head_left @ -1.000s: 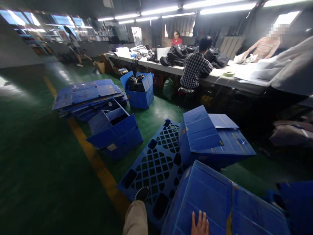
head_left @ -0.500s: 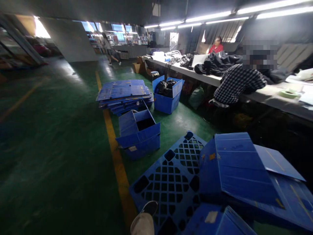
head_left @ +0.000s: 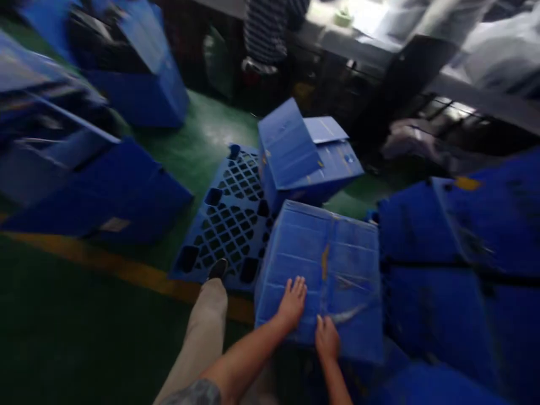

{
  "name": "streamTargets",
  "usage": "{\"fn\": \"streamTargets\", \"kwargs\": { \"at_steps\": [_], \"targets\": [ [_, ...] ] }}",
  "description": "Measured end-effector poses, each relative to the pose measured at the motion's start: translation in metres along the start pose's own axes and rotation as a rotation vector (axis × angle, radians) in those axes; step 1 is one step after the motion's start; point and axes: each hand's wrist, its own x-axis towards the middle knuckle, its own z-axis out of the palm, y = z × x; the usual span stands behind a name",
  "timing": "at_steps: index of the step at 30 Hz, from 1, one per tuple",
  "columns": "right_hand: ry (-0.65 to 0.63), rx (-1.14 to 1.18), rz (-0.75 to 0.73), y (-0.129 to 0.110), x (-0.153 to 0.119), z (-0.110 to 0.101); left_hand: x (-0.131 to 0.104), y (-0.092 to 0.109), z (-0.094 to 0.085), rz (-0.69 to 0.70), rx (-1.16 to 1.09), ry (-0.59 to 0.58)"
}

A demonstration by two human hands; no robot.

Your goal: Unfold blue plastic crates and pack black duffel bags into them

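Observation:
A closed blue box (head_left: 291, 242) with a seam across its top and scraps of tape stands right in front of me. My left hand (head_left: 293, 301) rests on its top, fingers stretched out and pressed flat. Close to the seam at the near side is my right hand (head_left: 327, 337), its fingers curled in against the box. Whatever those fingers may pinch is hidden. Just behind, a second blue box (head_left: 287, 152) with a raised flap sits on the blue lattice pallet (head_left: 228, 222). My foot (head_left: 217, 269) is at the pallet's near edge.
Stacked blue boxes (head_left: 439, 304) crowd the right side. To the left are an open blue box (head_left: 126, 185) and another holding dark material (head_left: 130, 95). A person in a checked shirt (head_left: 265, 28) sits by the long worktable (head_left: 371, 45). A yellow line (head_left: 105, 267) crosses the green floor.
My view has swung down and to the right. Both of my hands have come into sight on the closed box, and the pallet now appears further left.

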Motion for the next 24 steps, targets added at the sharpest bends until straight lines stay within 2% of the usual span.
{"fn": "streamTargets", "kwargs": {
  "at_steps": [2, 5, 10, 16, 20, 24],
  "targets": [
    [0.018, -0.008, 0.188, 0.045, -0.008, -0.006, 0.010, 0.002, -0.003, 0.011, -0.006, -0.016],
    [0.036, 0.014, 0.313, 0.079, -0.008, -0.005, 0.029, 0.004, 0.003, -0.005, 0.004, -0.026],
    [0.071, 0.101, 0.262, 0.086, -0.013, 0.002, 0.030, 0.011, 0.012, -0.052, 0.040, -0.037],
    [0.113, 0.252, 0.139, 0.111, -0.022, -0.003, 0.033, 0.004, 0.012, -0.044, 0.061, -0.075],
    [0.134, 0.269, 0.155, 0.125, -0.010, -0.003, 0.034, 0.000, 0.011, -0.029, 0.053, -0.091],
    [0.167, 0.138, 0.216, 0.134, 0.009, -0.009, 0.034, 0.001, 0.009, -0.019, 0.028, -0.095]
  ]
}}
